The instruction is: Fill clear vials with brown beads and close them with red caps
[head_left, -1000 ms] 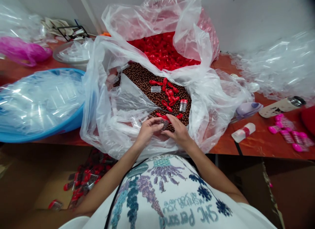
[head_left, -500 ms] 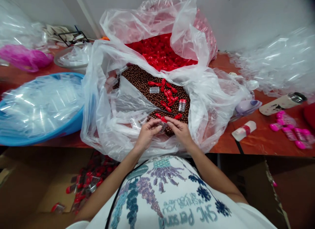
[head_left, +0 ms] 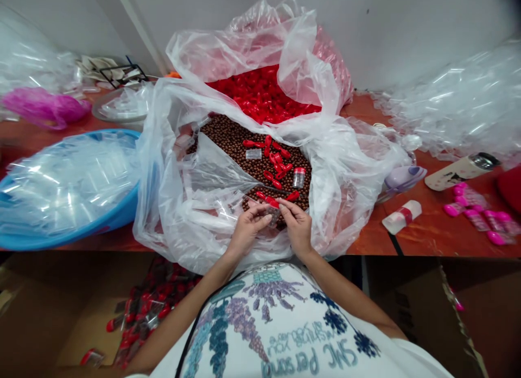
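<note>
Over the plastic-lined bag of small brown balls (head_left: 228,134), my left hand (head_left: 249,231) is closed around a small clear jar (head_left: 273,215). My right hand (head_left: 298,229) pinches a red cap (head_left: 272,203) at the jar's mouth; whether the cap is seated I cannot tell. Just beyond my fingers, several red spoon-shaped pieces (head_left: 272,179) lie on the balls. A red-capped jar (head_left: 298,177) stands to their right, and an uncapped clear jar (head_left: 253,154) lies on its side at the back.
A blue basin (head_left: 122,204) heaped with clear plastic pieces sits on the left. Behind is a bag of red pieces (head_left: 260,90). To the right are a tumbler (head_left: 459,172), pink-capped jars (head_left: 476,215) and a white roll (head_left: 402,217). Below left, a cardboard box (head_left: 81,313) holds red-capped jars.
My right hand has turned slightly, its fingers now curled more over the red cap. The view has shifted a little; both hands stay together at the jar.
</note>
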The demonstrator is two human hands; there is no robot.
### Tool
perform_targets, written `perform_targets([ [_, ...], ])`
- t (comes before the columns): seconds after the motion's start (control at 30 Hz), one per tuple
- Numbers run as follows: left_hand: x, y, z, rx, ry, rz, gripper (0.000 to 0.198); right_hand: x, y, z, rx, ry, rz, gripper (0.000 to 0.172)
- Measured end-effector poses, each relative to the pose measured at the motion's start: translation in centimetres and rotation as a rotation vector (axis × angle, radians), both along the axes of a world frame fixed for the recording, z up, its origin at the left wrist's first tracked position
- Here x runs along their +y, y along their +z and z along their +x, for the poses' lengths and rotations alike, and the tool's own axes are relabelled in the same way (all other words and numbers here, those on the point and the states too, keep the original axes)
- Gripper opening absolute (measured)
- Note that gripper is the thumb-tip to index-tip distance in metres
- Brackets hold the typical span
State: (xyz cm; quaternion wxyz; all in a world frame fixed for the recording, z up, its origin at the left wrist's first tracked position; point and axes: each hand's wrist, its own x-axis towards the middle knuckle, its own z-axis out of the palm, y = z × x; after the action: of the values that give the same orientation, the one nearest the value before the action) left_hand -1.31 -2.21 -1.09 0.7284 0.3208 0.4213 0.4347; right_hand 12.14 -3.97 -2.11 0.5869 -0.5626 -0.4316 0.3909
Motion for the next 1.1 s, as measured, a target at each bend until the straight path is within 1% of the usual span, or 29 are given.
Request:
perform_targets([
  [0.23, -0.2, 0.4, 0.2, -0.033, 0.033, -0.029, 0.041, -0.1, 0.2, -0.3, 0.026, -0.025, 0.024, 0.025],
  [0.3, -0.2, 0.5, 0.1, -0.031, 0.060, -0.020, 0.039, 0.0, 0.1, 0.0, -0.022, 0.030, 0.064, 0.024],
  [0.37, -0.1, 0.5, -0.3, -0.016, 0.095, 0.001, 0.037, 0.2, 0.0, 0.4, -0.156, 0.139, 0.143, 0.025],
  [0.4, 0.0, 0.5, -0.5, -0.009, 0.102, 0.006, 0.037, 0.4, -0.1, 0.7, -0.246, 0.208, 0.192, 0.028],
  [0.43, 0.0, 0.6, -0.7, -0.004, 0.099, 0.005, 0.037, 0.5, -0.3, 0.9, -0.339, 0.273, 0.241, 0.036],
  [0.5, 0.0, 0.6, -1.0, 0.000, 0.078, 0.003, 0.038, 0.7, -0.6, 1.3, -0.507, 0.365, 0.325, 0.059],
  [0.53, 0.0, 0.6, -1.0, 0.002, 0.064, 0.008, 0.038, 0.8, -0.8, 1.3, -0.569, 0.382, 0.355, 0.068],
  [0.57, 0.0, 0.7, -1.1, 0.002, 0.054, 0.017, 0.038, 0.8, -0.9, 1.4, -0.615, 0.384, 0.380, 0.072],
  [0.67, 0.0, 0.9, -0.8, -0.018, 0.053, -0.003, 0.036, 0.5, -1.0, 1.4, -0.695, 0.372, 0.429, 0.070],
  [0.73, 0.1, 0.9, -0.4, -0.056, 0.017, -0.101, 0.043, 0.2, -1.0, 1.3, -0.728, 0.384, 0.454, 0.072],
  [0.8, 0.2, 0.9, 0.1, -0.073, -0.023, -0.195, 0.052, 0.0, -0.9, 1.2, -0.751, 0.374, 0.439, 0.074],
  [0.87, 0.1, 0.7, 0.8, -0.046, 0.015, -0.207, 0.049, -0.2, -0.9, 1.0, -0.767, 0.349, 0.411, 0.074],
  [0.97, 0.0, 0.5, 1.7, 0.000, 0.144, -0.154, 0.038, -0.4, -0.7, 0.7, -0.768, 0.342, 0.402, 0.070],
  [1.03, -0.1, 0.5, 1.9, 0.000, 0.170, -0.161, 0.036, -0.5, -0.6, 0.7, -0.750, 0.373, 0.396, 0.068],
  [1.1, -0.1, 0.7, 1.8, -0.023, 0.173, -0.173, 0.035, -0.7, -0.4, 0.9, -0.704, 0.390, 0.359, 0.072],
])
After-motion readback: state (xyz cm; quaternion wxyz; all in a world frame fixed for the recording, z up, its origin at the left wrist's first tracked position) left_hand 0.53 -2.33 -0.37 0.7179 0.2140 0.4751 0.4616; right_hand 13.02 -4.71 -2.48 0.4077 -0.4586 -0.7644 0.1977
